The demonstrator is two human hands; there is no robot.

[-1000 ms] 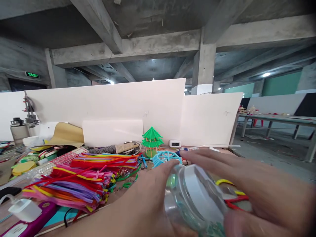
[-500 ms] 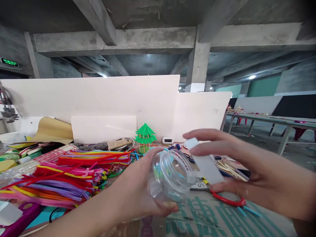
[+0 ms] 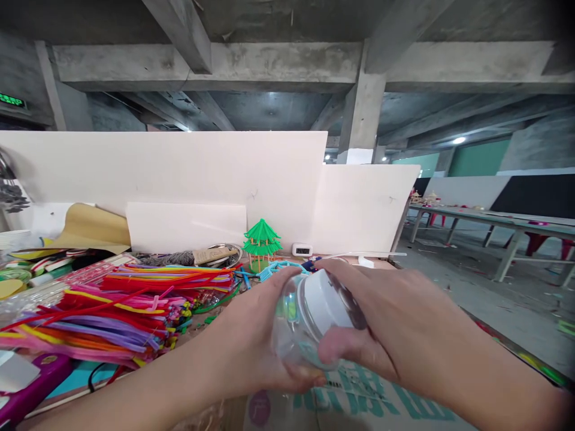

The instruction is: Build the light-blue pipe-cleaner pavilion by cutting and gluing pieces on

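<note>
My left hand point(image 3: 251, 341) grips a clear plastic jar point(image 3: 291, 338), held on its side above the table. My right hand point(image 3: 381, 326) is closed around a white lid point(image 3: 321, 305) that sits over the jar's mouth. Something pale blue-green shows through the jar's wall. Just behind the hands stand a small green stick pagoda point(image 3: 262, 242) and a light blue stick piece point(image 3: 281, 267).
A big heap of coloured pipe cleaners point(image 3: 121, 311) lies left of my hands. Printed cardboard point(image 3: 354, 404) covers the table below them. White boards point(image 3: 179, 173) wall off the back, with a small clock point(image 3: 302, 249) at their foot. Other tables point(image 3: 489, 218) stand far right.
Half a second ago the lid was off in my right hand, beside the open jar. Now the lid is back on the jar's mouth with my right hand around it.
</note>
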